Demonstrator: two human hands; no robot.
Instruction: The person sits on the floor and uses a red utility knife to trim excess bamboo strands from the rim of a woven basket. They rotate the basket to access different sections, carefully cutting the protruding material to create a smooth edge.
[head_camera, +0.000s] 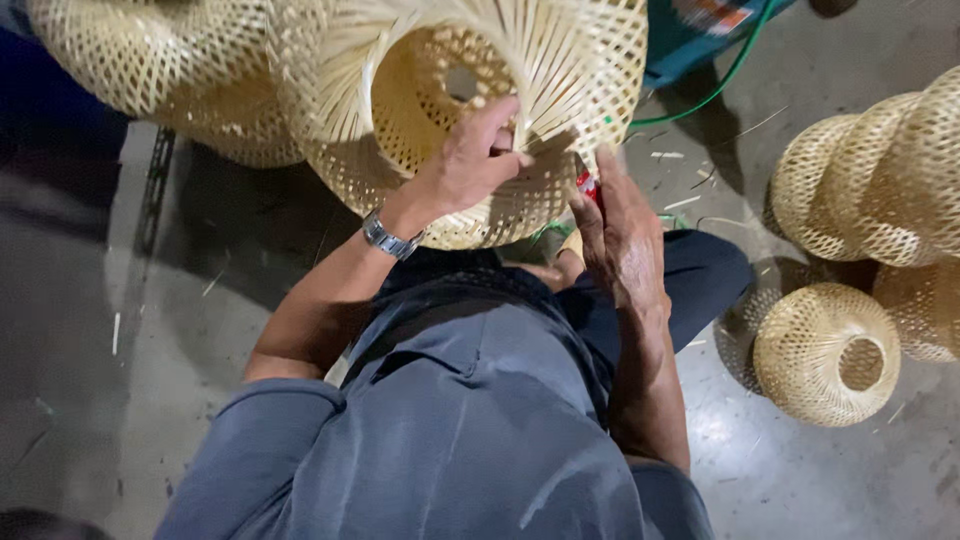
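Bamboo strips of a woven lampshade (480, 110) are gripped at the open rim by the left hand (470, 160), whose fingers are curled over the edge. The shade is held above the person's lap. Just right of its rim, a small red-handled tool (588, 186) is pinched in the right hand (622, 240). More woven shades (828, 352) are seen on the concrete floor (800, 470), well to the right of the held one.
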